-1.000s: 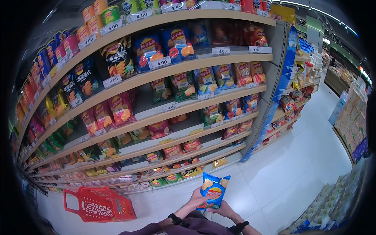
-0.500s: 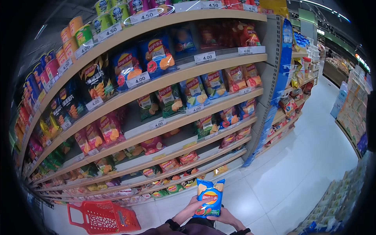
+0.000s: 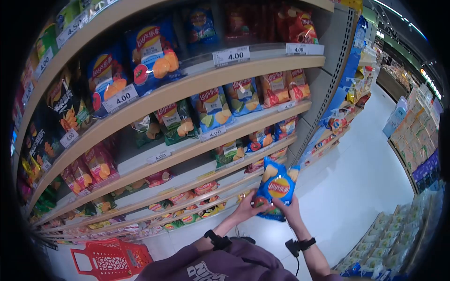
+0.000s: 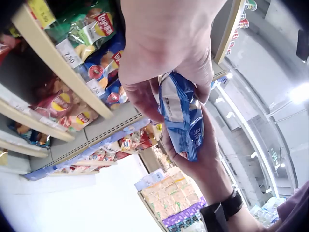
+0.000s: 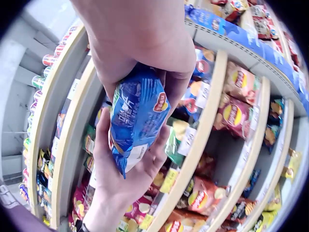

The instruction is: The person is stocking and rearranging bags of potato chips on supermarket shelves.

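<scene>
A blue bag of Lay's potato chips (image 3: pixel 277 185) is held upright between both hands before the shelves. My left hand (image 3: pixel 247 209) grips its lower left side with the thumb over the front. On the lower right, my right hand (image 3: pixel 291 213) holds it the same way. The left wrist view looks at the bag's bottom edge (image 4: pixel 182 121), with the left hand (image 4: pixel 166 43) near and the right hand (image 4: pixel 210 145) beyond. From the right wrist, the bag's blue back (image 5: pixel 137 113) shows between the right hand (image 5: pixel 145 34) and the left hand (image 5: pixel 123 186).
Tall shelves (image 3: pixel 197 84) of chip bags with price tags run along the left and front. On the floor at lower left stands a red shopping basket (image 3: pixel 112 257). A white-floored aisle (image 3: pixel 347 171) passes on the right, beside stacked cartons (image 3: pixel 412 131) and packed goods (image 3: pixel 389 239).
Both hands have lifted the chip bag higher, up and to the right in the head view. The shelves now look closer, and their upper tiers have slid toward the top left.
</scene>
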Motion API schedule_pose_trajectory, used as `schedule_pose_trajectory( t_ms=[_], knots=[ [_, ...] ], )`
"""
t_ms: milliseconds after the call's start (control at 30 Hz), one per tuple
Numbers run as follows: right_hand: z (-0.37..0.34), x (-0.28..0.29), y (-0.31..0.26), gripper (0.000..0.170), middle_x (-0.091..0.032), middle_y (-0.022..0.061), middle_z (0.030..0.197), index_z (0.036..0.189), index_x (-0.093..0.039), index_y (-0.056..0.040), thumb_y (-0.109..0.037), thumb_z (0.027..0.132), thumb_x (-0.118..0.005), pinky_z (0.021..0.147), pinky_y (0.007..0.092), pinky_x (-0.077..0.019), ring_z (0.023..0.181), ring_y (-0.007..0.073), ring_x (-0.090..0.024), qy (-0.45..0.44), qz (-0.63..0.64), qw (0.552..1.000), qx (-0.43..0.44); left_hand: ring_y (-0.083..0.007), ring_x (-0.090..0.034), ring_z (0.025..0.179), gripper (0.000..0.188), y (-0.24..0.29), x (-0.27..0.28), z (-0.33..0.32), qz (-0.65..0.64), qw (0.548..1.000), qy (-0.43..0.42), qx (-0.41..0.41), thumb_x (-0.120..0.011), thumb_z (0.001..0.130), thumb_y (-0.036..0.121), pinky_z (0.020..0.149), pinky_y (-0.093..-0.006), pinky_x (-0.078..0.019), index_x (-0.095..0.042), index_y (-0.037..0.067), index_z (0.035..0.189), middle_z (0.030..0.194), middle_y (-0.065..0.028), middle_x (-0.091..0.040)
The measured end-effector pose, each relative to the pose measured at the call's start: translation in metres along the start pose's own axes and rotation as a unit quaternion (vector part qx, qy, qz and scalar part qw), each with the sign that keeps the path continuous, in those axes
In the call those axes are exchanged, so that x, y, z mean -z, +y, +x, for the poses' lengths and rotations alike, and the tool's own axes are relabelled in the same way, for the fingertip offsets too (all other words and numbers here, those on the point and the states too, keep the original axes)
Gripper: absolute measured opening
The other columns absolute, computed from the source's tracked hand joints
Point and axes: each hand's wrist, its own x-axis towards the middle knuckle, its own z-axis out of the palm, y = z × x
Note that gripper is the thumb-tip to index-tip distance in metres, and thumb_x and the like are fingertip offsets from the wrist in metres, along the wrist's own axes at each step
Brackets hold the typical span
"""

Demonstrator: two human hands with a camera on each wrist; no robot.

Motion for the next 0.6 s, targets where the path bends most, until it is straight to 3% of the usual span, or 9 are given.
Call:
schedule_pose_trajectory(
  t_ms=[33, 67, 100, 167, 367, 467, 600],
  knots=[
    [0.014, 0.000, -0.014, 0.051, -0.063, 0.0116, 0.115, 0.124, -0.052, 0.0008, -0.016, 0.082, -0.075, 0.088, 0.0322, -0.0518, 0.100, 0.0174, -0.062, 0.002, 0.018, 1.000, 0.021, -0.0153, -0.058, 0.104, 0.061, 0.001, 0.005, 0.007, -0.006, 1.000, -0.010, -0.019, -0.077, 0.081, 0.025, 0.084, -0.0296, -0.0502, -0.044, 0.002, 0.127, 0.121, -0.0102, -0.056],
    [0.028, 0.002, -0.023, 0.051, -0.062, 0.0116, 0.116, 0.126, -0.050, 0.0004, -0.017, 0.083, -0.073, 0.088, 0.0322, -0.0517, 0.101, 0.0175, -0.062, -0.001, 0.019, 0.999, 0.033, -0.0116, -0.060, 0.092, 0.052, 0.024, 0.008, 0.009, -0.042, 0.999, -0.021, 0.020, -0.073, 0.084, 0.011, 0.068, -0.0248, -0.0521, -0.044, 0.002, 0.125, 0.113, -0.0059, -0.059],
    [0.035, -0.001, -0.039, 0.050, -0.062, 0.0111, 0.116, 0.126, -0.048, 0.0002, -0.018, 0.085, -0.071, 0.088, 0.0318, -0.0513, 0.101, 0.0175, -0.062, -0.010, 0.020, 0.999, 0.047, -0.0108, -0.061, 0.083, 0.047, 0.030, 0.013, 0.014, -0.056, 0.998, -0.030, 0.004, -0.070, 0.086, 0.008, 0.057, -0.0238, -0.0510, -0.045, 0.001, 0.125, 0.109, -0.0055, -0.061],
    [0.051, -0.005, -0.057, 0.050, -0.062, 0.0106, 0.117, 0.126, -0.048, -0.0002, -0.018, 0.085, -0.072, 0.088, 0.0305, -0.0504, 0.102, 0.0164, -0.061, -0.018, 0.014, 0.999, 0.047, -0.0115, -0.063, 0.074, 0.045, 0.042, 0.018, 0.019, -0.071, 0.997, 0.012, -0.007, -0.070, 0.086, 0.007, 0.059, -0.0234, -0.0512, -0.047, -0.001, 0.124, 0.106, -0.0070, -0.063],
    [0.082, -0.026, -0.066, 0.045, -0.061, 0.0102, 0.118, 0.127, -0.047, -0.0008, -0.026, 0.094, -0.062, 0.089, 0.0285, -0.0493, 0.103, 0.0141, -0.060, -0.094, 0.057, 0.993, 0.036, -0.0114, -0.064, 0.074, 0.043, 0.059, 0.035, 0.016, -0.118, 0.989, 0.082, -0.020, -0.069, 0.085, 0.004, 0.061, -0.0233, -0.0522, -0.048, -0.001, 0.122, 0.107, -0.0089, -0.063],
    [0.091, -0.032, -0.061, 0.046, -0.061, 0.0100, 0.118, 0.129, -0.046, -0.0009, -0.026, 0.093, -0.063, 0.090, 0.0285, -0.0490, 0.105, 0.0140, -0.060, -0.128, 0.058, 0.990, -0.002, -0.0109, -0.064, 0.079, 0.043, 0.055, 0.040, 0.008, -0.113, 0.988, 0.110, -0.001, -0.070, 0.085, 0.004, 0.062, -0.0228, -0.0528, -0.048, -0.001, 0.121, 0.108, -0.0085, -0.063],
    [0.096, -0.042, -0.059, 0.049, -0.060, 0.0096, 0.120, 0.131, -0.045, -0.0011, -0.025, 0.093, -0.064, 0.091, 0.0287, -0.0485, 0.106, 0.0137, -0.058, -0.187, 0.049, 0.981, -0.003, -0.0110, -0.064, 0.089, 0.043, 0.051, 0.046, -0.004, -0.083, 0.987, 0.137, 0.004, -0.072, 0.084, 0.005, 0.074, -0.0246, -0.0529, -0.049, 0.000, 0.119, 0.108, -0.0083, -0.064]
  ],
)
